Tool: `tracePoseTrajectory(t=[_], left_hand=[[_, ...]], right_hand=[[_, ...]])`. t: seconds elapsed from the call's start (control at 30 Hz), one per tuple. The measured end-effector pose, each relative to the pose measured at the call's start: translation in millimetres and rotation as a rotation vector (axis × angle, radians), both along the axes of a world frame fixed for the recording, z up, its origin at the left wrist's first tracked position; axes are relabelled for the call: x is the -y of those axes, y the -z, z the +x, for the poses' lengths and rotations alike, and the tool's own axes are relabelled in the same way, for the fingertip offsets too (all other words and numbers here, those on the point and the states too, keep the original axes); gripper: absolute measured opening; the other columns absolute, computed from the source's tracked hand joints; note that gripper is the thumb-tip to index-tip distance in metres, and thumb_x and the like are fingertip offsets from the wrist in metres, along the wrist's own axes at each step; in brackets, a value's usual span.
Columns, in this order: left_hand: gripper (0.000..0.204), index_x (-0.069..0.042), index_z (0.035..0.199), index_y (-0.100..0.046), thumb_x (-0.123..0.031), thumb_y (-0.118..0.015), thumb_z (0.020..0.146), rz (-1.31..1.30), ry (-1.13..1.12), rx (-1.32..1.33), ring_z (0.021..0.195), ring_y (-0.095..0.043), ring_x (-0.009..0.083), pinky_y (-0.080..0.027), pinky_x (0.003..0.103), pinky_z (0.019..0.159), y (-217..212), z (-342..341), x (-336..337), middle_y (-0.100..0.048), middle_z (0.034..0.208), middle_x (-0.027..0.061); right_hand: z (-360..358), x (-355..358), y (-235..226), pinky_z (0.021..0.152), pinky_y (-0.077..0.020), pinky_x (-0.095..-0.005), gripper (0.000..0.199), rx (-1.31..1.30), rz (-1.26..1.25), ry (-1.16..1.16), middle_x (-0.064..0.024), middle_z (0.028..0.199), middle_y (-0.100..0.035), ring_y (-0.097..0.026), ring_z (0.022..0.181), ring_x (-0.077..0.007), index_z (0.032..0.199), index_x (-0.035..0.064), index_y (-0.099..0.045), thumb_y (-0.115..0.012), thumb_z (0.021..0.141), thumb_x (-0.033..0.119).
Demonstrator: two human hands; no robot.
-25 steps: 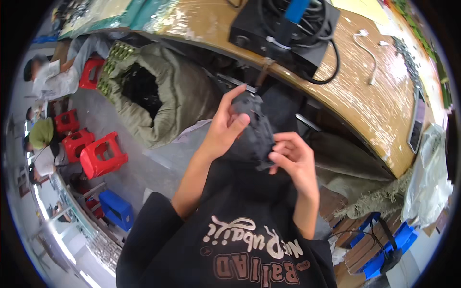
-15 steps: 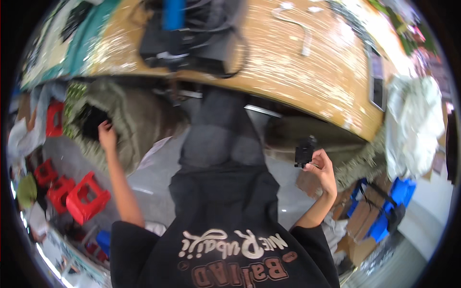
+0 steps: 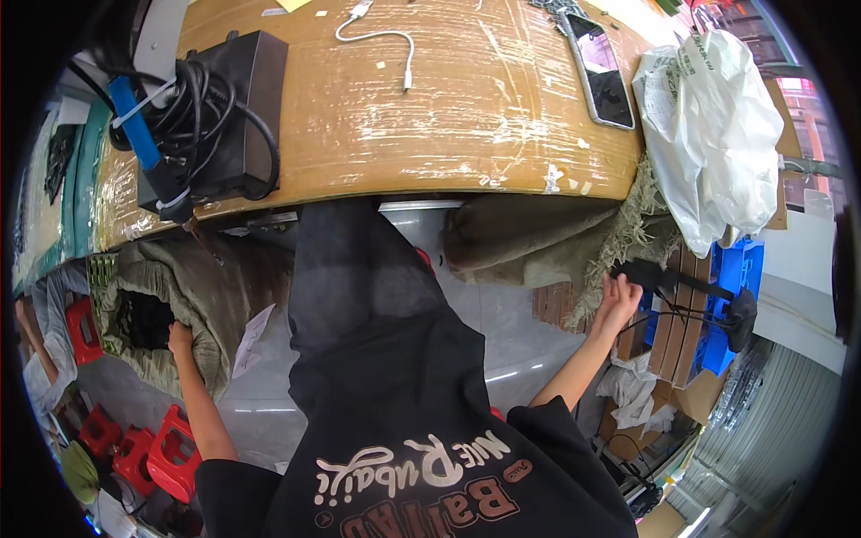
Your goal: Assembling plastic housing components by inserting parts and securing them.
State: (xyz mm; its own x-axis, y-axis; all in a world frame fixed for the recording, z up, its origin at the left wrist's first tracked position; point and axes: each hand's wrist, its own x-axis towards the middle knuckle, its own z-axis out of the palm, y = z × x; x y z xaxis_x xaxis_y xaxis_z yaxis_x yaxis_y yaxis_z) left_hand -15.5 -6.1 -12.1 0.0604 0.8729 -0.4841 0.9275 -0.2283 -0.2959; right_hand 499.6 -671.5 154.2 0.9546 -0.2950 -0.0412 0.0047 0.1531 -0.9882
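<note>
My left hand [image 3: 179, 339] is at the mouth of a grey-green cloth sack [image 3: 202, 309] on the left, its fingers partly hidden at the dark opening. Black stuff shows inside the sack, too dark to make out. On the right, my right hand [image 3: 617, 303] is raised with fingers pinched at a small black part [image 3: 639, 273]. That part blends with a black strap behind it. Beside this hand hangs the frayed edge of a second grey-green sack [image 3: 538, 238], under the table.
A film-wrapped table [image 3: 430, 134] carries a black box [image 3: 251, 117], a corded blue-and-black tool [image 3: 139, 125], a white cable [image 3: 377, 34] and a phone [image 3: 599, 76]. A white plastic bag [image 3: 713, 134] hangs right, above blue crates [image 3: 717, 350]. Red stools [image 3: 175, 453] stand left.
My view has turned right. My right hand has moved the black part outward to the right, near the frayed sack edge. The left hand stays at the sack's mouth.
</note>
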Motion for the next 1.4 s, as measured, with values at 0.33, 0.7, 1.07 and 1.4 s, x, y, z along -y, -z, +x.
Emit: tracePoseTrajectory(t=[0.33, 0.7, 1.07, 1.4], left_hand=[[0.034, -0.008, 0.087, -0.060, -0.041, -0.054, 0.081, 0.489, 0.097, 0.400, 0.075, -0.052, 0.0330, -0.041, 0.042, 0.065, -63.9, -14.2, 8.1, -0.048, 0.083, 0.0118], [0.038, 0.000, 0.097, -0.059, -0.035, -0.052, 0.085, 0.936, -0.313, 1.118, 0.071, -0.052, 0.0094, -0.040, 0.022, 0.067, -225.0, 55.8, 70.8, -0.061, 0.085, 0.0027], [0.047, -0.007, 0.074, -0.052, -0.049, -0.035, 0.088, -0.528, -0.695, 1.852, 0.048, -0.052, 0.0140, -0.041, 0.025, 0.042, -246.3, 179.5, 223.2, -0.052, 0.062, 0.0050], [0.036, -0.009, 0.102, -0.040, -0.042, -0.031, 0.091, -1.706, -1.035, 1.761, 0.067, -0.060, 0.0296, -0.052, 0.039, 0.060, -212.1, 231.7, 297.7, -0.055, 0.093, 0.0233]], right_hand=[[12.1, -0.4, 50.4, 0.078, -0.0411, -0.0279, 0.033, -0.147, -0.698, -0.021, -0.0072, 0.094, -0.054, -0.051, 0.086, -0.0172, 0.102, -0.0012, -0.051, -0.048, 0.070, -0.008], [51.7, -202.2, -134.6, 0.070, -0.0452, -0.0254, 0.015, 0.528, -0.567, -0.226, -0.0064, 0.090, -0.057, -0.054, 0.079, -0.0126, 0.093, 0.0006, -0.055, -0.056, 0.078, 0.000], [191.4, -353.0, -123.8, 0.079, -0.0444, -0.0410, 0.032, 0.791, -1.457, -0.428, -0.0178, 0.103, -0.051, -0.049, 0.095, -0.0353, 0.102, 0.0010, -0.050, -0.051, 0.069, 0.003], [198.2, -348.6, -115.2, 0.063, -0.0460, -0.0402, 0.009, 0.919, -1.520, -0.421, -0.0122, 0.083, -0.054, -0.056, 0.077, -0.0310, 0.079, 0.0055, -0.055, -0.048, 0.074, 0.006]])
